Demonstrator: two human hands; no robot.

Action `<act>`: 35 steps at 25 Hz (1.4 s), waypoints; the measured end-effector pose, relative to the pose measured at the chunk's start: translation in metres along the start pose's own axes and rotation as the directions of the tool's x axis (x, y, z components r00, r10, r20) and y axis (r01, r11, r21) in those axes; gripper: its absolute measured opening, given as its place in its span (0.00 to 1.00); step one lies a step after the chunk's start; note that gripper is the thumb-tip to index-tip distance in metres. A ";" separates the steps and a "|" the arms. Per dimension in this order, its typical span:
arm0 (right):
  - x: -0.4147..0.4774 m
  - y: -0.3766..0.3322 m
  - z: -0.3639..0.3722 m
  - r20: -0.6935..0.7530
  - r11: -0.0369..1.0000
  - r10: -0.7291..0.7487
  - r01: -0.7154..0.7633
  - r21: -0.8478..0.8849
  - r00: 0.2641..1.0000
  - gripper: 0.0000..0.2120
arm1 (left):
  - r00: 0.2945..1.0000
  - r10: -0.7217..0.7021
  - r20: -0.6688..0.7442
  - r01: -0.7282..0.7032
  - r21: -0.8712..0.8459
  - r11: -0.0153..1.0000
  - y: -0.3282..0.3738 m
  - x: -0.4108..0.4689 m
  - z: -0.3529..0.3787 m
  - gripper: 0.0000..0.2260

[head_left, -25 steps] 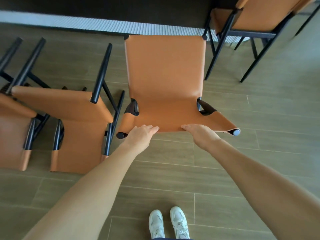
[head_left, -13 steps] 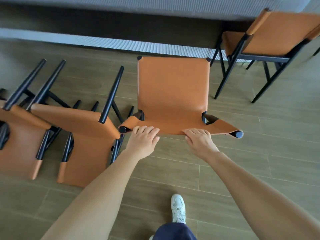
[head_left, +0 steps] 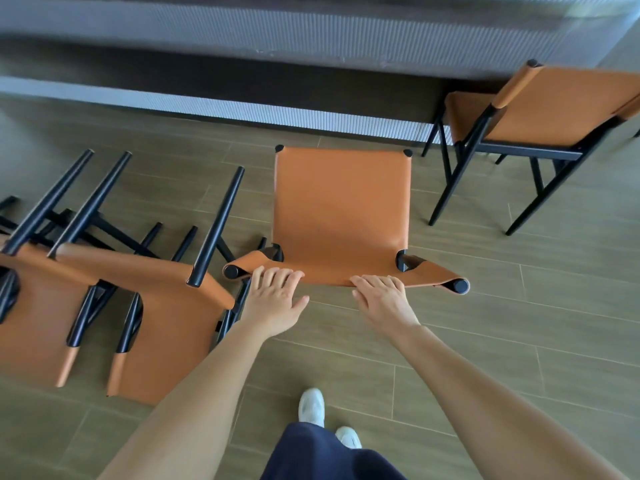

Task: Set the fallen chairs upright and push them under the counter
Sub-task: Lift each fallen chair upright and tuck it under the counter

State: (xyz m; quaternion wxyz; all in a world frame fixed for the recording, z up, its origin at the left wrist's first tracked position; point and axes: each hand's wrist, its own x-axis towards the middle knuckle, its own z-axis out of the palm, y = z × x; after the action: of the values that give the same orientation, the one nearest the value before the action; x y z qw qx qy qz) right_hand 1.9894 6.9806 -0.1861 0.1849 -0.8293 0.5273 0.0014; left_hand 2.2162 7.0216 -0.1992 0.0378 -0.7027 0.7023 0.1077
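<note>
The left hand (head_left: 275,301) and right hand (head_left: 382,301) press straight, close fingers on the upright chair (head_left: 341,209), not yet under the counter (head_left: 311,39); 2 fallen chairs (head_left: 166,306), perhaps more, are left.

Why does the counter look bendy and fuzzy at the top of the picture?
In the head view the wide lens curves the counter toward the right corner, and blur smears its top; the middle chair, the left hand and the right hand look sharp; light is soft and even, with no harsh glare.
</note>
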 end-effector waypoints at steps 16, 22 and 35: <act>0.150 0.014 -0.068 -0.033 0.976 0.185 -0.180 0.123 0.982 0.18 | 0.994 0.085 -0.072 -0.088 -0.037 0.995 -0.031 0.154 -0.060 0.19; 0.180 0.022 -0.081 -0.002 0.977 0.170 -0.168 0.128 0.985 0.18 | 0.995 0.086 -0.042 -0.087 -0.043 0.995 -0.036 0.186 -0.070 0.21; 0.201 0.037 -0.078 -0.018 0.988 0.099 -0.096 0.123 0.995 0.18 | 0.996 -0.034 0.085 0.061 -0.342 0.938 -0.034 0.212 -0.083 0.26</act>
State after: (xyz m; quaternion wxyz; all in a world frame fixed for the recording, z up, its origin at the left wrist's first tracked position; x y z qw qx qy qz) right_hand 2.0316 6.7666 -0.1640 0.2284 -0.7898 0.5684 -0.0318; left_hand 2.2562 6.7972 -0.1647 -0.0554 -0.7105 0.6535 0.2551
